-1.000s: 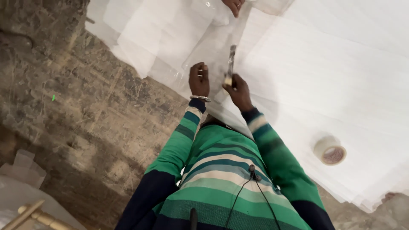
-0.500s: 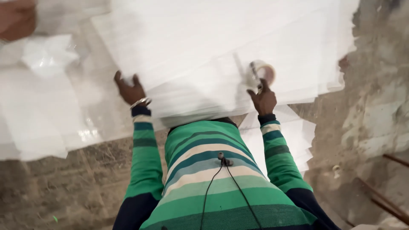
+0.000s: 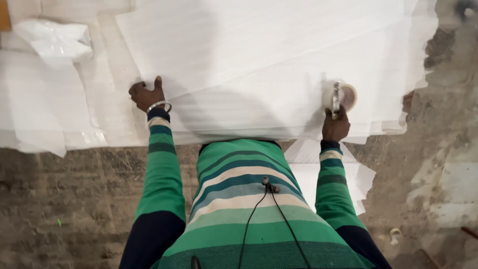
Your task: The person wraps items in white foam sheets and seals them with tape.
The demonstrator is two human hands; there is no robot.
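A broad stack of white foam sheets (image 3: 279, 55) is filling the upper part of the view, lying flat over a rough grey stone floor (image 3: 69, 199), and the person in the green striped sweater is leaning over its near edge. More foam sheeting (image 3: 45, 114) is spreading out to the left, and a crumpled white plastic bag (image 3: 55, 42) is sitting on it near the top left corner; no label or sign is showing on any of it. The left hand (image 3: 145, 95), with a metal bangle (image 3: 159, 106) at the wrist, is pressing down on the sheets near their left edge, fingers curled against the foam and closing on nothing. The right hand (image 3: 335, 127) is closing around the handle of a slim metal tool (image 3: 337, 97), probably a cutter, whose tip is resting beside a roll of clear tape (image 3: 346, 97) standing on the sheets near their right edge. To do this well, the left hand would likely need to be keeping the stack pinned flat so the layers are not sliding, while the right is keeping the blade away from the foam surface. A small ring-shaped object (image 3: 395, 233) is lying on the floor at the lower right.
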